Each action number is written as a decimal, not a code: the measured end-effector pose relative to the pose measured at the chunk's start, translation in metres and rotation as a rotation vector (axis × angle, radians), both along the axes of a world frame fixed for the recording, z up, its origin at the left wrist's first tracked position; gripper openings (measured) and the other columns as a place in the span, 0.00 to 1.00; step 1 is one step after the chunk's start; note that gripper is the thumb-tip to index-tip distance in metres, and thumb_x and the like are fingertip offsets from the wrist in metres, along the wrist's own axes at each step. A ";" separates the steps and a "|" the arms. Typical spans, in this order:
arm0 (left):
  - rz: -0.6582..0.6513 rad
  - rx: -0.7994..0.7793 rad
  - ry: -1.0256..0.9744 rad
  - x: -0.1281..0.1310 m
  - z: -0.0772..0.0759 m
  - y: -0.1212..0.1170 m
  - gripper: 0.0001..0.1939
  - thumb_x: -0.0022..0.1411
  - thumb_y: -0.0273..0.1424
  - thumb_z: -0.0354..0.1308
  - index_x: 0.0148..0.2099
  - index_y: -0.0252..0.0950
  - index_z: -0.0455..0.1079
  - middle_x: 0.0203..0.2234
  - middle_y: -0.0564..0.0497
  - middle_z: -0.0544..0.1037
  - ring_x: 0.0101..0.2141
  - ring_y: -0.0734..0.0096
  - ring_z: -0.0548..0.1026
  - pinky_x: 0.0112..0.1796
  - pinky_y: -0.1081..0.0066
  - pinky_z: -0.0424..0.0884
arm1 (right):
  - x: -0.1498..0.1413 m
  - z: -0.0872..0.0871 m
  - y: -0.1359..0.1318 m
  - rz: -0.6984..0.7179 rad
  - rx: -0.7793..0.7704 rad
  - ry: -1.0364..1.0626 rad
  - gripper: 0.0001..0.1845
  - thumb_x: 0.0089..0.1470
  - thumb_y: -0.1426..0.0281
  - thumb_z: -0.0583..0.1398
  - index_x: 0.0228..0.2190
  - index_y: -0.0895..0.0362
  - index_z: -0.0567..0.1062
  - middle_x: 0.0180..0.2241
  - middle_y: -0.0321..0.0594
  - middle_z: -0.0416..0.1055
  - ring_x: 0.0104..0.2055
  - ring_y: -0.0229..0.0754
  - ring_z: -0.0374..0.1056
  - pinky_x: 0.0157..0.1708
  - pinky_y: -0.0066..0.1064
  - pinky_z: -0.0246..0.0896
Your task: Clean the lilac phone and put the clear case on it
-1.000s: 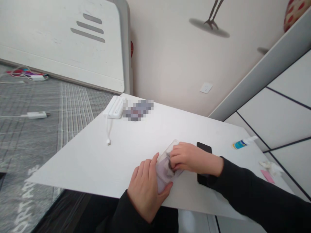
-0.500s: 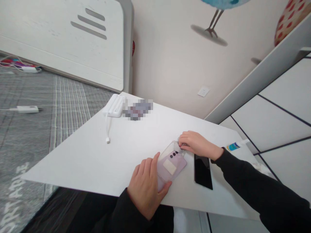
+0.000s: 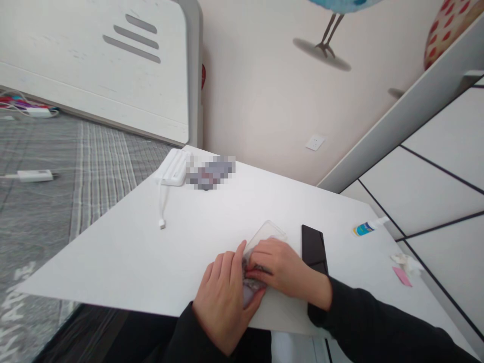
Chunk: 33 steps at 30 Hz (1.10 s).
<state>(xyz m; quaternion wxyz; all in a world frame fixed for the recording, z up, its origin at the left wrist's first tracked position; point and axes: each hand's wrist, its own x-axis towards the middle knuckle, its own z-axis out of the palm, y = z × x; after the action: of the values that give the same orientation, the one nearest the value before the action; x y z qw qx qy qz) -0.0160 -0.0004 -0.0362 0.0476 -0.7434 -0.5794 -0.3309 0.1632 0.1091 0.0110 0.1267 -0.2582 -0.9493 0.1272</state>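
A lilac phone in a clear case [image 3: 265,235] lies face down near the front edge of the white table [image 3: 151,252]. My left hand [image 3: 223,297] clasps its near end, thumb along one side and fingers along the other. My right hand [image 3: 282,269] lies over the middle of the phone with its fingers curled and pressed down on the back. Only the far end of the case shows past my fingers. A black phone [image 3: 313,245] lies flat just right of my right hand.
A white power bank [image 3: 173,172] with a short cable [image 3: 162,206] sits at the table's far left, beside a blurred patch. A small tube [image 3: 367,227] and pink and white scraps [image 3: 404,267] lie at the right. A bed with grey checked bedding is on the left.
My right hand has come back from the phone's far end to press on its middle, covering the camera cluster and the sticker that showed half a second ago. The left hand stays.
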 end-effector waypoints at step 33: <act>0.006 -0.016 0.037 0.000 -0.004 0.000 0.38 0.67 0.45 0.59 0.69 0.25 0.57 0.43 0.42 0.72 0.41 0.57 0.70 0.42 0.59 0.69 | 0.003 0.007 -0.006 -0.182 0.098 0.020 0.11 0.68 0.71 0.59 0.31 0.56 0.74 0.31 0.42 0.75 0.39 0.46 0.65 0.41 0.38 0.55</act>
<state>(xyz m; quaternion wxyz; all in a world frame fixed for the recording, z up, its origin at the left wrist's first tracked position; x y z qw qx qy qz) -0.0161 -0.0007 -0.0397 0.0532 -0.7481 -0.5831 -0.3123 0.1664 0.1029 0.0176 0.1598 -0.3355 -0.9257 0.0710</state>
